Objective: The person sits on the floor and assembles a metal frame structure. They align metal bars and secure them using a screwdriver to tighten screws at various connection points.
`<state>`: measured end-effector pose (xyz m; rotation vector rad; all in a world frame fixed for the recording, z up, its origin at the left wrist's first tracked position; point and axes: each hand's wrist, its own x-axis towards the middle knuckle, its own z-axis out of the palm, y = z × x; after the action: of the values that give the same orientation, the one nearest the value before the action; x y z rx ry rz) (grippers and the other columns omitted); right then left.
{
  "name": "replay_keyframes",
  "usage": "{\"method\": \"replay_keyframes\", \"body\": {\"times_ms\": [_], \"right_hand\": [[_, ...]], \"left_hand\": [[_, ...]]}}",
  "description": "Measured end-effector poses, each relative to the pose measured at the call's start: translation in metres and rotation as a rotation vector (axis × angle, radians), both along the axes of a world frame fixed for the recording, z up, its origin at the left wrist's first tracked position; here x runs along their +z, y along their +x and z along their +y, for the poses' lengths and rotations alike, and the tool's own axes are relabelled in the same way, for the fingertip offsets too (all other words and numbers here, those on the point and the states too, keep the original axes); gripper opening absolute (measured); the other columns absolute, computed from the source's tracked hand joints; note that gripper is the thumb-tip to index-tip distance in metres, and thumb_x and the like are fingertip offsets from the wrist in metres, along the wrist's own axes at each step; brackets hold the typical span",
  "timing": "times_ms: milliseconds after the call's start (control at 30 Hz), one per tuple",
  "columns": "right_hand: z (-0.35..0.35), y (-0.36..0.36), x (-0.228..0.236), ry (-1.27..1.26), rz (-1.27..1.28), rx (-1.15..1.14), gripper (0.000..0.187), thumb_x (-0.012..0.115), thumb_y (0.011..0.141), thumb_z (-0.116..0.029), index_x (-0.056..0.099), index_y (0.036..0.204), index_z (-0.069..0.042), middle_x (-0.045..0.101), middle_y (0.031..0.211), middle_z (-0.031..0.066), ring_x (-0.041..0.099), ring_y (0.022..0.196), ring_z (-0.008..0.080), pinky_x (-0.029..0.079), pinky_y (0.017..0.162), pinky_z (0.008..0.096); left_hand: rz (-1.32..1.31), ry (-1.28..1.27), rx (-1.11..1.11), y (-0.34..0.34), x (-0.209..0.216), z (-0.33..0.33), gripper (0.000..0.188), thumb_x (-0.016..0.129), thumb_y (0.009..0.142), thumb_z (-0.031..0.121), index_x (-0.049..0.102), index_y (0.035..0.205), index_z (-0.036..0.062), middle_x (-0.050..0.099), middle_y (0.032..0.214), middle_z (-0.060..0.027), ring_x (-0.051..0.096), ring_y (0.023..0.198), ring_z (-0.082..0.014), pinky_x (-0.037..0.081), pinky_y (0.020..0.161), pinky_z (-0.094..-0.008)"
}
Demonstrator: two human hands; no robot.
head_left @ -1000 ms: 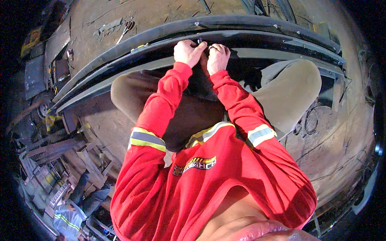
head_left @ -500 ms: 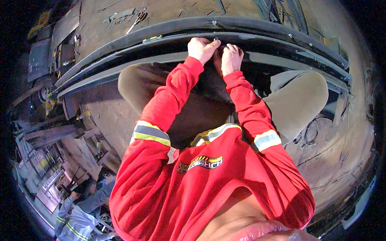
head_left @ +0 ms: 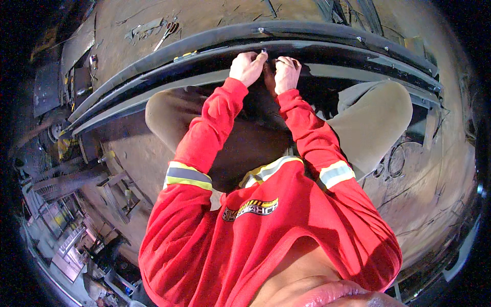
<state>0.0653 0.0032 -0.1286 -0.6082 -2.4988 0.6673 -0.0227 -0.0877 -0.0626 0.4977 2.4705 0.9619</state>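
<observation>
Long, dark metal beams [head_left: 204, 60] run crosswise in front of my folded legs, curved by the lens. At the middle beam my left hand [head_left: 247, 68] is closed, thumb and fingers pinched together. A small shiny metal piece [head_left: 264, 50], bolt-like, shows at its thumb tip. Just to the right, my right hand [head_left: 287, 74] is closed with curled fingers over the same beam; what it holds, if anything, is hidden. A dark gap separates the two hands. Small bolts [head_left: 359, 39] stick out along the far beam.
Scissors [head_left: 168, 34] with light blades lie on the floor beyond the beams. A yellow item [head_left: 186, 56] rests on the beam left of my hands. Coiled cable [head_left: 395, 162] lies to the right. Metal scraps and frames [head_left: 115, 194] stand at left.
Both hands and the beams appear shifted slightly left in the picture. The hands keep their closed grip at the same beam. The co-worker at lower left is less visible.
</observation>
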Motion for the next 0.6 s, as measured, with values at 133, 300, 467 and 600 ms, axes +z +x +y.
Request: {"method": "replay_keyframes", "body": {"times_ms": [133, 300, 467, 600], "right_hand": [[0.004, 0.0, 0.002, 0.002, 0.024, 0.036, 0.024, 0.068, 0.071, -0.029, 0.063, 0.07, -0.006, 0.064, 0.085, 0.0105, 0.06, 0.086, 0.0274, 0.038, 0.084, 0.0398], [0.001, 0.002, 0.014, -0.045, -0.135, 0.045, 0.019, 0.064, 0.073, -0.024, 0.065, 0.077, -0.005, 0.064, 0.098, 0.0104, 0.058, 0.098, 0.0255, 0.035, 0.092, 0.0434], [0.002, -0.001, 0.034, -0.074, -0.309, 0.049, 0.021, 0.059, 0.074, -0.023, 0.067, 0.084, -0.005, 0.064, 0.107, 0.0105, 0.054, 0.107, 0.0253, 0.033, 0.097, 0.05], [0.003, -0.002, 0.03, -0.055, -0.316, 0.08, 0.022, 0.06, 0.073, -0.023, 0.067, 0.086, -0.006, 0.064, 0.106, 0.0102, 0.052, 0.109, 0.0258, 0.033, 0.096, 0.0486]], "left_hand": [[-0.119, 0.044, -0.015, -0.005, 0.0, 0.0, 0.038, 0.064, 0.08, 0.035, 0.067, 0.077, -0.0026, 0.062, 0.062, -0.0123, 0.056, 0.06, -0.013, 0.045, 0.06, -0.0299], [-0.005, 0.034, 0.109, 0.002, 0.001, 0.004, 0.038, 0.07, 0.072, 0.037, 0.07, 0.073, -0.0005, 0.064, 0.063, -0.0143, 0.061, 0.06, -0.0165, 0.048, 0.06, -0.0308], [0.148, -0.015, 0.215, 0.01, 0.004, 0.016, 0.045, 0.072, 0.059, 0.045, 0.07, 0.07, 0.0012, 0.065, 0.063, -0.0158, 0.065, 0.061, -0.0248, 0.051, 0.063, -0.0335], [0.149, -0.053, 0.237, 0.01, 0.009, 0.017, 0.045, 0.073, 0.058, 0.045, 0.069, 0.068, 0.0014, 0.064, 0.064, -0.0171, 0.066, 0.064, -0.0281, 0.053, 0.067, -0.0353]]}}
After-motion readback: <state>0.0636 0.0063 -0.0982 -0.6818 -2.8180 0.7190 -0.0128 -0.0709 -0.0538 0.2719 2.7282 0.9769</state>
